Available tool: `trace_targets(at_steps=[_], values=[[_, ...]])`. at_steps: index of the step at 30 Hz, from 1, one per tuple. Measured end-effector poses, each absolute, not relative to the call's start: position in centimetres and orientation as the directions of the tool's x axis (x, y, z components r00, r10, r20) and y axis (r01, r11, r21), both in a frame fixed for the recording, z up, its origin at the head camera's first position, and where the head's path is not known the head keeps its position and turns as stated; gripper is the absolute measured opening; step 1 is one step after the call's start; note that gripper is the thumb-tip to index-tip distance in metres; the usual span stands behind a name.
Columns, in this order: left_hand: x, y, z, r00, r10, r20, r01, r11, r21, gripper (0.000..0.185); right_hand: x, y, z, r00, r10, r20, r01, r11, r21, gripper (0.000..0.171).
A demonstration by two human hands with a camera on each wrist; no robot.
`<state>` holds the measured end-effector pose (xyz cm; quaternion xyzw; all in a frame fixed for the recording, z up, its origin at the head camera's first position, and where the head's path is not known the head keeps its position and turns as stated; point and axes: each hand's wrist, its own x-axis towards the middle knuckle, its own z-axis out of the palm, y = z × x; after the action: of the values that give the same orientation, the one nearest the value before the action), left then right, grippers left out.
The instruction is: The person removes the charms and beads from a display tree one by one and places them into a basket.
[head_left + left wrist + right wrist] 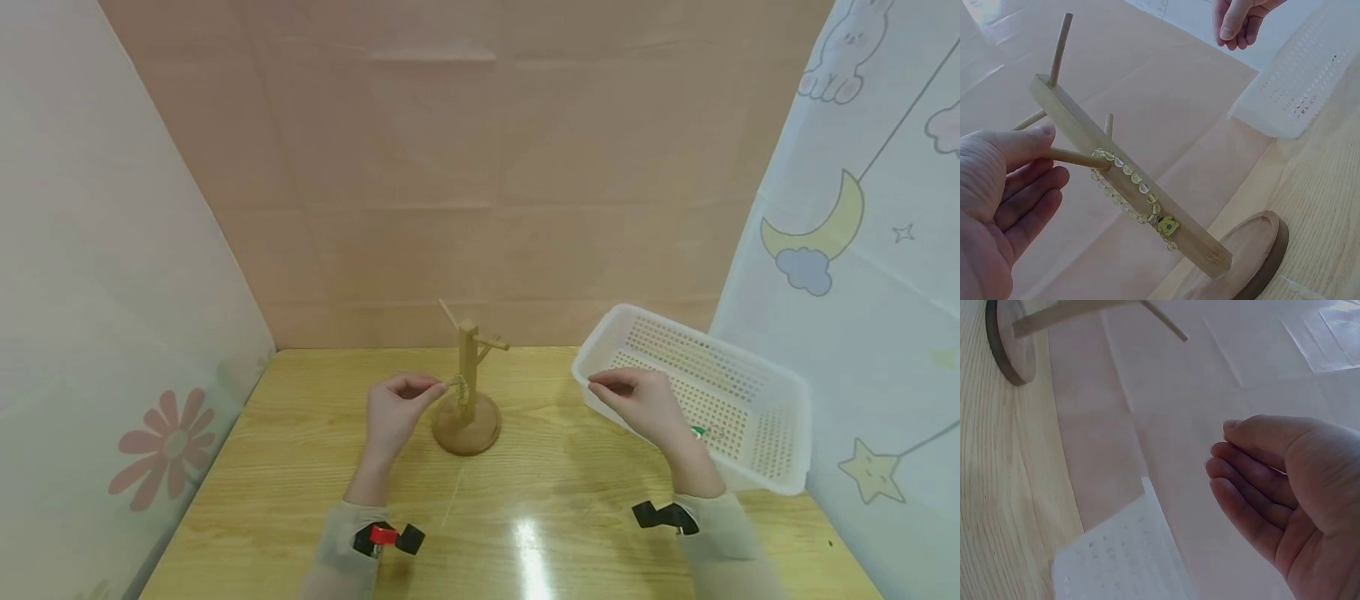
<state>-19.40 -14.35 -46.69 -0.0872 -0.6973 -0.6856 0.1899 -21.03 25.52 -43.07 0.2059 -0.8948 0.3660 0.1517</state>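
Observation:
A wooden stand [468, 367] with a round base and several pegs stands upright on the table. Around one of its lower pegs [1079, 158] hangs a bracelet [1144, 187] of clear yellowish beads with a yellow flower-like charm. My left hand [397, 408] is at that peg's outer end, which thumb and forefinger pinch; the bracelet lies further in, against the post. Over the left rim of a white basket [772, 375], my right hand [641, 404] hovers with loosely curled fingers and nothing between them. Part of the basket is hidden beneath it.
Inside the basket lies a small green item [698, 432], and reddish bits [1304, 106] show there in the left wrist view. The wooden table [300, 467] ends at a pinkish backdrop [480, 167], with printed cloth walls on both sides.

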Motion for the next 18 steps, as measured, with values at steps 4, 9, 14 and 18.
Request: trace_targets(at_steps=[4, 9, 14, 18], values=[[-19.3, -14.1, -46.5, -0.92, -0.091, 0.381, 0.38, 0.027, 0.924, 0.012, -21.0, 24.5, -43.1, -0.849, -0.275, 0.451, -0.513, 0.629, -0.584, 0.012], [-19.1, -13.7, -46.3, -0.93, -0.065, 0.362, 0.362, 0.008, 0.932, 0.013, -21.0, 23.1, -43.3, -0.84, -0.291, 0.458, -0.531, 0.611, -0.586, 0.01], [-19.1, -13.5, -46.4, -0.941, -0.031, 0.338, 0.337, 0.021, 0.941, 0.016, -21.2, 22.0, -43.3, -0.856, -0.292, 0.425, -0.511, 0.599, -0.617, 0.011], [-19.0, -13.1, -46.6, -0.929, 0.015, 0.369, 0.369, 0.005, 0.929, 0.018, -21.1, 21.2, -43.1, -0.87, -0.288, 0.4, -0.491, 0.588, -0.643, 0.011]])
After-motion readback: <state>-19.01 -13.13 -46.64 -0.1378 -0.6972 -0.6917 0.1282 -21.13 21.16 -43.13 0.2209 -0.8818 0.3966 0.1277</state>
